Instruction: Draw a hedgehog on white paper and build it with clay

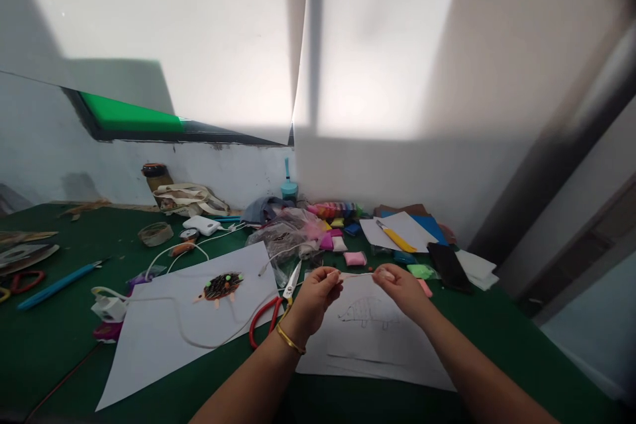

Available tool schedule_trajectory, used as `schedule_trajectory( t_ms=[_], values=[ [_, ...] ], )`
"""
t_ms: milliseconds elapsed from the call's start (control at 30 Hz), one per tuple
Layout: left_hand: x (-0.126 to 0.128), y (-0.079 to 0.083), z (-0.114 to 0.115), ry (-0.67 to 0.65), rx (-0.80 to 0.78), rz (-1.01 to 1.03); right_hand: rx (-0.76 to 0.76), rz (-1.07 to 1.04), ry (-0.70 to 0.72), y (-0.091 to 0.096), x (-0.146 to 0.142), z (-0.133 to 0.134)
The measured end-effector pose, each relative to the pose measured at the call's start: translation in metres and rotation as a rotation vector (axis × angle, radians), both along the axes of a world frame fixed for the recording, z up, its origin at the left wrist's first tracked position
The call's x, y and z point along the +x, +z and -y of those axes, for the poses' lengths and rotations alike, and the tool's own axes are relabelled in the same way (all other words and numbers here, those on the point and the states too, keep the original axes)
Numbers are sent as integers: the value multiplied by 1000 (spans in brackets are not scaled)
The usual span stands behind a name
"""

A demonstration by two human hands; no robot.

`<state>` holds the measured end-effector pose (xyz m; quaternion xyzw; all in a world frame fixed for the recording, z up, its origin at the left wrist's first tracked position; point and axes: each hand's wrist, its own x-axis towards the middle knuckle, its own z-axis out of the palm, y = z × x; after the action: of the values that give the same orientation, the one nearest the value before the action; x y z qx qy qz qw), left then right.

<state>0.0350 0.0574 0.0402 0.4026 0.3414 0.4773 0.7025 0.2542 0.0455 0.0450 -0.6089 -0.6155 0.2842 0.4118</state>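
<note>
Both my hands are raised over a white sheet [342, 348] that bears a pencil drawing of an animal [370, 311] with a pointed snout. A thin, pale pinkish strand [358, 275], which looks like modelling clay, stretches between them. Thumb and fingertips of my left hand [318, 298] pinch one end. My right hand [403, 290] has its fingers curled around the other end, with a pale lump showing at the fingers. Left of my left wrist lie red-handled scissors [265, 318], blades pointing away from me.
Another white sheet [159, 338] carries a spiky clay hedgehog [221, 286], and a white cable crosses it. Behind my hands are several clay packets [354, 258] and clear plastic bags [283, 238]. A yellow cutter [397, 238] and black phone [450, 267] lie to the right.
</note>
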Motion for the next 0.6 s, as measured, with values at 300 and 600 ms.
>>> schedule_trajectory(
  t_ms=[300, 600],
  values=[
    [9, 9, 6, -161, -164, -71, -45, -93, 119, 7, -23, 20],
    [17, -7, 13, -226, 214, -519, 64, 195, 219, -4, -29, 28]
  ],
)
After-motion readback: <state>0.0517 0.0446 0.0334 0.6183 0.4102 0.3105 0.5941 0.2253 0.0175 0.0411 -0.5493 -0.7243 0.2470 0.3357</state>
